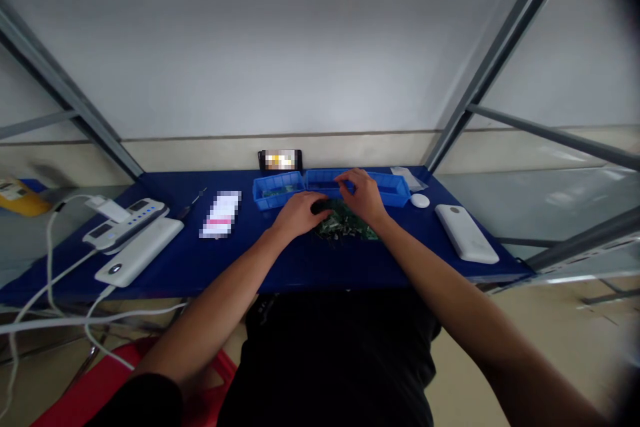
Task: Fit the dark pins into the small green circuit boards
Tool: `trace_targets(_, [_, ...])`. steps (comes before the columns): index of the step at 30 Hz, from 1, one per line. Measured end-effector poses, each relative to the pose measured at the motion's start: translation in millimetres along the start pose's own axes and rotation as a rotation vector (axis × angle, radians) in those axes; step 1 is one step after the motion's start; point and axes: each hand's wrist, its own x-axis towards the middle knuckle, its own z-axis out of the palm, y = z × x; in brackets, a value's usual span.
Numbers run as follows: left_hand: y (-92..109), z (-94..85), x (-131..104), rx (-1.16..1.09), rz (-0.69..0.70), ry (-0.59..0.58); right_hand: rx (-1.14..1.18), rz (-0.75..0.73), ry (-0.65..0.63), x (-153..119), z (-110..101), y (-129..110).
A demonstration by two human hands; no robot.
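A heap of small green circuit boards [345, 221] with thin metal leads lies on the blue table in front of me. My left hand [301, 212] is at the heap's left edge, its fingers curled over the boards; what they hold is hidden. Above the heap's right side, my right hand [363, 195] has thumb and fingertips pinched together near the front of the blue bins. Anything between those fingertips is too small to make out. The left blue bin [263, 201] contains some green pieces. The right blue bin [399, 197] is partly behind my right hand.
A lit phone [221, 215] lies at left, with a screwdriver [193, 203] beyond it. Another phone [281, 160] leans at the back. White power banks [140, 253] and a power strip [127, 223] with cables occupy the left end. Another white power bank [465, 233] and a round white disc [420, 201] lie right.
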Motion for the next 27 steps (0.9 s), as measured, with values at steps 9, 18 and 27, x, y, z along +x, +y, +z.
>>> trace_targets(9, [-4.2, 0.6, 1.0, -0.082, 0.048, 0.017, 0.032, -0.004, -0.005, -2.0, 2.5, -0.7])
trace_targets(18, [-4.5, 4.2, 1.7, -0.084, 0.053, 0.04, 0.029, 0.005, -0.031, -0.9, -0.9, -6.1])
trace_targets(27, [6.5, -4.1, 3.4, -0.152, 0.093, 0.139, 0.051, -0.012, -0.039, -1.6, 1.4, -3.3])
